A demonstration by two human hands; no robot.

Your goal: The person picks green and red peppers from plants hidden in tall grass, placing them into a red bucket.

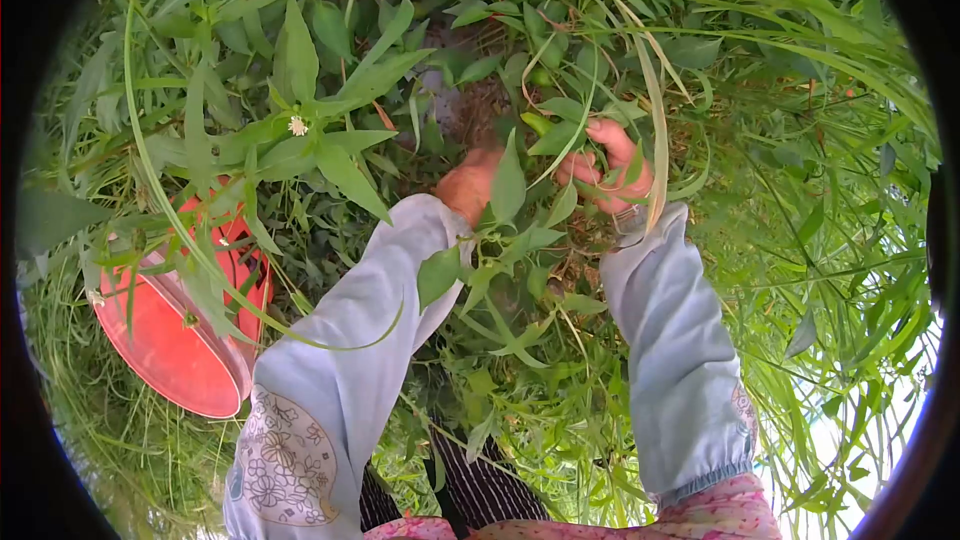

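My left hand (pixel 468 186) reaches in among the leafy stems, and its fingers are hidden or blurred beside a patch of dark soil (pixel 480 112). To its right, my right hand (pixel 615 170) has its fingers curled in among the leaves. What they hold, if anything, is covered. A small green pepper (pixel 537 123) hangs just left of my right fingers, and a broad green leaf (pixel 509 185) stands between the two hands. Both forearms wear pale blue sleeves (pixel 665 310); a watch (pixel 630 218) sits at the right wrist.
A red bucket (pixel 170 345) lies tilted in the grass at the left, with red things (pixel 240 260) at its opening that leaves partly cover. A plant with a white flower (pixel 298 126) rises at the upper left. Long grass blades (pixel 800 50) arch over from the right.
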